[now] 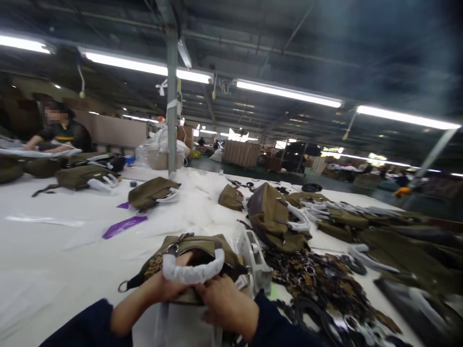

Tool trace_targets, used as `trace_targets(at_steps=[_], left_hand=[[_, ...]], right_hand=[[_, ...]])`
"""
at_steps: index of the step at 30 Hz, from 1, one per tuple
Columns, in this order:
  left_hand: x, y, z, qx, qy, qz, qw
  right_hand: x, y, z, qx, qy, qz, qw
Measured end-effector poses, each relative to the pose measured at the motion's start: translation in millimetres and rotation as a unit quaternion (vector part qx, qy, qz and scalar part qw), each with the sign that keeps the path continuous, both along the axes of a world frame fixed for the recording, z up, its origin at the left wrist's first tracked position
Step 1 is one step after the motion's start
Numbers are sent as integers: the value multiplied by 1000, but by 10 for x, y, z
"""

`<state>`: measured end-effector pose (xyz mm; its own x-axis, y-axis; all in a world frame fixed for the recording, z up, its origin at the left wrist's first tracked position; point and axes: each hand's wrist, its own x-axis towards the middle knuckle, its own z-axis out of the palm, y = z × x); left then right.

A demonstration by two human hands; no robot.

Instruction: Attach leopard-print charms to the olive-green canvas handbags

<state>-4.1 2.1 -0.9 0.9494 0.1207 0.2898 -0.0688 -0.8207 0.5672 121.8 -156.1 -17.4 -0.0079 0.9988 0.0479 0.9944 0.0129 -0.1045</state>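
In the head view, an olive bag [195,262] lies at the near edge of the white counter [47,241], right in front of the person, with its handle wrapped in white padding [193,272] arching up toward the camera. The left hand [164,289] is closed on the bag's near side just under the wrapped handle, thumb up against the padding, which keeps the bag's mouth propped up and steady. The right hand [226,306] rests against the bag's near right side with fingers curled onto the fabric, touching the left hand; how firmly it grips cannot be told. A white plastic tool [255,260] stands just beside the bag on its right, within easy reach. Further right, a dark heap of straps and metal rings [318,284] spreads along the counter. More olive bags [271,217] sit toward the far edge, some with white-wrapped handles. At the far left corner another person [60,127] leans over the counter.
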Motion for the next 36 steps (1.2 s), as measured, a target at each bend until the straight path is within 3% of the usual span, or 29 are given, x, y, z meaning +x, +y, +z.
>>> trace_targets(at_steps=[2,4,7,10,14,19,22,26,29,33,36], left_hand=[[-4,26,-6,-13,-6,19,1000],[35,44,-19,34,-12,46,998],[91,63,-31,197,-15,106,974],[159,68,69,322,-40,141,935],[367,163,393,378,-50,159,911],[630,507,813,388,-7,168,906],[630,655,1073,366,26,171,914],[521,670,1315,337,48,149,929],[454,569,1169,316,65,127,938],[384,373,677,288,98,97,948],[335,276,500,269,77,85,956]], right_hand=[[-23,46,-151,12,-72,-32,997],[-16,97,-176,14,-91,-28,995],[44,126,-22,28,-95,-4,995],[120,125,197,37,-107,17,993],[209,198,436,38,-120,15,992],[310,376,785,43,-127,-5,991],[335,390,1126,42,-126,-5,991],[287,261,1559,20,-66,69,995],[201,179,1546,-20,-13,128,991],[104,155,1105,-103,22,159,982],[124,135,924,-111,104,136,979]])
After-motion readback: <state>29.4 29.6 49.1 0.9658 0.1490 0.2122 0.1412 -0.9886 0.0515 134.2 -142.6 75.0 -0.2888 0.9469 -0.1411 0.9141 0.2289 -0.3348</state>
